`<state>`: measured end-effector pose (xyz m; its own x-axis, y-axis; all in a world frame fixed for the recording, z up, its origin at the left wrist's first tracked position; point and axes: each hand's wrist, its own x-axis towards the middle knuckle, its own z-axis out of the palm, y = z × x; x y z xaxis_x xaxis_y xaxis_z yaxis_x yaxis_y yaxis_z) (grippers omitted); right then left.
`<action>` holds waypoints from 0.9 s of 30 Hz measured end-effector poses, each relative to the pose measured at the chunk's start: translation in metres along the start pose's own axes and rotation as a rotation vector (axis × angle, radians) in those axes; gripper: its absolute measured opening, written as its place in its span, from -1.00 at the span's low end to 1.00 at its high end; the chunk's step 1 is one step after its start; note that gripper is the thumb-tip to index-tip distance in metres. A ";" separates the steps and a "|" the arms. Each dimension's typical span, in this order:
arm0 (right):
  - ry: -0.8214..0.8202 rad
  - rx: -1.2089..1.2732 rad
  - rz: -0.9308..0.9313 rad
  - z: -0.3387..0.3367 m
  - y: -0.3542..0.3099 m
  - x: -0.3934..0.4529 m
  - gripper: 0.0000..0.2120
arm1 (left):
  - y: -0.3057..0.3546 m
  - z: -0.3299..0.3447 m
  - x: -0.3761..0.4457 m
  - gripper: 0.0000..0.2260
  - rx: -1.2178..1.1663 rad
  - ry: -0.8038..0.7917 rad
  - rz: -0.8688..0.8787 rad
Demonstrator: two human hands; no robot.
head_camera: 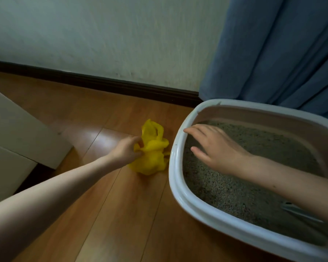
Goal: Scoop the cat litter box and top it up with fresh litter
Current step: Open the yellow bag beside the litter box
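The oval litter box (180, 178), pale grey plastic with a thick rolled rim and a beige inner wall, fills the lower right of the frame and stands on the glossy brown wooden floor (95, 195); its long axis runs from the upper left toward the lower right corner, where it is cut off. Grey-brown granular litter (235, 186) covers its bottom. A grey plastic scoop (299, 212) lies on the litter near the lower right, mostly hidden under the right forearm, so its shape is hard to make out.

Just left of the box rim, at frame centre, a crumpled yellow plastic bag (151, 154) with loop handles sits on the floor. The left hand (126, 151) reaches it from the lower left and pinches its near side, fingers (135, 140) curled into the folds. The right hand (214, 148) hovers over the box's upper-left end, its fingers straight and slightly spread, tips at the rim and pointing toward the bag; whether they touch the rim I cannot tell.

The bag is the nearer thing for both hands, so opening it looks like the step in hand, with the scoop lying behind the right wrist.

A blue curtain (282, 50) hangs at upper right, a pale cabinet (13, 133) stands at left.
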<state>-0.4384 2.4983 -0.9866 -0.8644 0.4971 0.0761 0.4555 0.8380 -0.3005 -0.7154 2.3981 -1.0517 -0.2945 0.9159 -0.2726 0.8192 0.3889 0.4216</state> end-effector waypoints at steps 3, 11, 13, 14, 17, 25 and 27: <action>0.031 0.122 0.043 -0.001 0.001 -0.001 -0.55 | 0.007 -0.019 -0.006 -0.93 -0.202 0.180 -0.055; 0.192 0.865 0.276 -0.018 -0.017 0.028 -0.81 | 0.054 -0.100 -0.048 -0.73 -0.912 0.311 0.091; 0.242 0.915 0.288 -0.029 -0.023 0.039 -0.81 | 0.063 -0.111 -0.058 -0.73 -1.034 0.286 0.117; 0.260 0.933 0.301 -0.035 -0.024 0.044 -0.80 | 0.068 -0.114 -0.062 -0.72 -1.087 0.269 0.127; 0.154 1.069 0.440 -0.051 -0.025 0.055 -0.63 | 0.082 -0.110 -0.065 -0.72 -1.201 0.192 0.107; -0.097 1.454 0.473 -0.067 -0.018 0.005 -0.80 | 0.147 -0.068 -0.041 -0.69 -1.363 -0.196 0.083; 0.055 1.419 0.560 -0.070 -0.006 -0.010 -0.90 | 0.158 -0.056 -0.031 -0.75 -1.314 -0.169 0.064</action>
<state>-0.4179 2.5038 -0.9194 -0.6324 0.7009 -0.3297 0.1094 -0.3406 -0.9338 -0.6045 2.4363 -0.9286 -0.1306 0.9499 -0.2839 -0.2809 0.2392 0.9295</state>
